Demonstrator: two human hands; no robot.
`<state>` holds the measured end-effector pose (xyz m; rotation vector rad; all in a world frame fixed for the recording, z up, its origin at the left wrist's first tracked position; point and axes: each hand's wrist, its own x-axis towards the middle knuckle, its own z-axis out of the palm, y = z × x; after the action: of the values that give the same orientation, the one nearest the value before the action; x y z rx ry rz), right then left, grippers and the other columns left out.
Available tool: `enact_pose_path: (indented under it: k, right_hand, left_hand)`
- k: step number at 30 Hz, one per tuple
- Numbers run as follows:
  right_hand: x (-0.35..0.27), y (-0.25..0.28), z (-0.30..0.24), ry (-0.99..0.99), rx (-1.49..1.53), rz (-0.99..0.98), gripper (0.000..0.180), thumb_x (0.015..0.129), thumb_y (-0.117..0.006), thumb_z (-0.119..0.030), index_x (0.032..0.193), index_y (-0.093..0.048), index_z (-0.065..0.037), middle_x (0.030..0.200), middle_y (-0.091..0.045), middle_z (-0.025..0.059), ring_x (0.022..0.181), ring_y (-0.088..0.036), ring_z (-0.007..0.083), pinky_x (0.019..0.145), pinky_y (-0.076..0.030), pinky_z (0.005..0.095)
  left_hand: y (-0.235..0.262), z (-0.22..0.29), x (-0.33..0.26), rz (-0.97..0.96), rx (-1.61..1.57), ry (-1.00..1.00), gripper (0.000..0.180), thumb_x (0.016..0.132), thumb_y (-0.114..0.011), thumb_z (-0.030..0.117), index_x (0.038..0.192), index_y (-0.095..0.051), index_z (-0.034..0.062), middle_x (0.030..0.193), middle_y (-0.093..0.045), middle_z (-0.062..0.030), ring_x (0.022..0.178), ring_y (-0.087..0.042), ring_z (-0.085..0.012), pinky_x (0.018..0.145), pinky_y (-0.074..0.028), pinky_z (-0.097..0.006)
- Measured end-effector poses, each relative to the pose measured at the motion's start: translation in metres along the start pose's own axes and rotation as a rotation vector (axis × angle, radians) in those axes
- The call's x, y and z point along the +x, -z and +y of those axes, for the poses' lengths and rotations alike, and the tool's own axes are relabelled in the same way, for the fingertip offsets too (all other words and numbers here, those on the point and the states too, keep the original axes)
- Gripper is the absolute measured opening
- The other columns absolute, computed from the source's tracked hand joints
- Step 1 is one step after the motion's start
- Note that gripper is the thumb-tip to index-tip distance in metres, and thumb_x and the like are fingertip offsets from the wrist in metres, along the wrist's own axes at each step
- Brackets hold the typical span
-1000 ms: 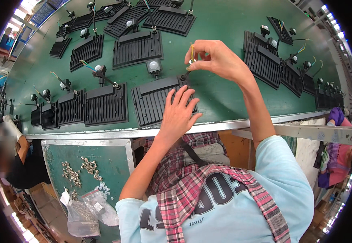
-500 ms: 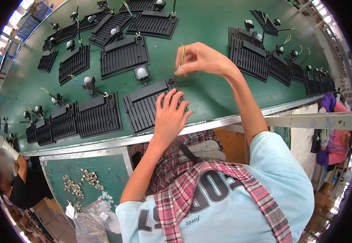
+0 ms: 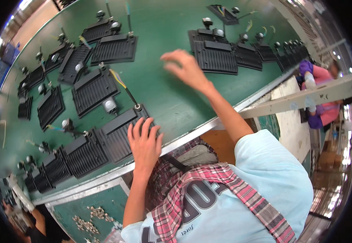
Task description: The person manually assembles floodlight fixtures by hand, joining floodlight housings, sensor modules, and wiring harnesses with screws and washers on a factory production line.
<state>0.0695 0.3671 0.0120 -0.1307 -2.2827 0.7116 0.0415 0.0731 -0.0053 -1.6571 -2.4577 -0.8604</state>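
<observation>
**Head view: hands over ribbed black housings on the green counter**

The left hand (image 3: 144, 142) lies flat, fingers spread, palm down on a ribbed black housing (image 3: 117, 135). This housing is a rectangular, matte casting with parallel fins across its face. It sits at the near edge of the green counter (image 3: 164, 85), at about 7 o'clock from picture centre.

A thin dark cable (image 3: 128, 92) rises from a small round gland (image 3: 137, 107) at the housing's far corner. The cable ends in yellow and pale wire tips at about 11 o'clock of the gland.

A small domed part with a glossy grey cap (image 3: 109, 105) lies just beside the housing, on its far side.

The right hand (image 3: 186, 69) hangs above bare counter at about 12 o'clock, fingers loosely parted and slightly blurred. It holds nothing. It is near a second finned housing (image 3: 216, 57), which lies at its 2 o'clock.

Further finned housings (image 3: 82, 156) line the near counter edge toward 8 o'clock, closely packed. The counter surface is smooth and uniform green, edged by a pale metal rail (image 3: 192, 131).
</observation>
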Motion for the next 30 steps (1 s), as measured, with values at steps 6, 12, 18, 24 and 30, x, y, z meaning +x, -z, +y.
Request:
enact_pose_path:
  k: [6, 12, 18, 24, 30]
  right_hand:
    - [-0.027, 0.065, 0.121, -0.19, -0.808, 0.28, 0.032, 0.088, -0.068, -0.03, 0.113, -0.068, -0.012, 0.114, -0.061, 0.0075, 0.112, -0.048, 0.033, 0.098, -0.038, 0.0478]
    - [-0.042, 0.017, 0.047, -0.256, -0.564, 0.166, 0.029, 0.087, -0.069, -0.022, 0.112, -0.066, -0.008, 0.11, -0.054, 0.0124, 0.111, -0.045, 0.0344, 0.101, -0.033, 0.0489]
    - [-0.051, -0.06, -0.066, -0.243, -0.286, 0.03, 0.036, 0.079, -0.072, -0.009, 0.113, -0.061, -0.005, 0.115, -0.051, 0.0141, 0.115, -0.043, 0.0362, 0.103, -0.032, 0.0502]
    - [-0.045, -0.072, -0.13, -0.191, 0.281, 0.05, 0.032, 0.079, -0.068, -0.005, 0.11, -0.059, -0.006, 0.115, -0.052, 0.0138, 0.116, -0.044, 0.0341, 0.104, -0.033, 0.045]
    - [-0.006, -0.02, -0.072, -0.376, 0.194, 0.42, 0.019, 0.092, -0.059, -0.013, 0.108, -0.057, -0.002, 0.105, -0.055, 0.011, 0.101, -0.051, 0.0263, 0.093, -0.041, 0.0396]
  left_hand:
    - [0.013, -0.009, -0.008, -0.028, 0.036, 0.006, 0.022, 0.082, -0.072, 0.018, 0.101, -0.066, 0.0097, 0.127, -0.057, -0.0038, 0.126, -0.046, -0.0321, 0.112, -0.03, -0.053]
    - [0.034, -0.038, -0.02, -0.038, 0.106, 0.085, 0.019, 0.087, -0.067, 0.016, 0.104, -0.064, 0.0082, 0.13, -0.057, -0.0053, 0.129, -0.044, -0.0314, 0.115, -0.026, -0.055]
    - [0.051, -0.066, -0.037, -0.023, 0.186, 0.159, 0.016, 0.09, -0.064, 0.012, 0.104, -0.063, 0.007, 0.133, -0.056, -0.006, 0.132, -0.042, -0.0315, 0.116, -0.025, -0.052]
    - [0.062, -0.077, -0.052, -0.006, 0.211, 0.215, 0.014, 0.091, -0.061, 0.01, 0.105, -0.063, 0.0058, 0.135, -0.055, -0.0048, 0.136, -0.04, -0.0305, 0.114, -0.028, -0.048]
    - [0.07, -0.061, -0.048, 0.113, 0.047, 0.329, 0.014, 0.093, -0.061, 0.01, 0.105, -0.066, 0.0043, 0.131, -0.055, -0.011, 0.129, -0.044, -0.0315, 0.109, -0.031, -0.045]
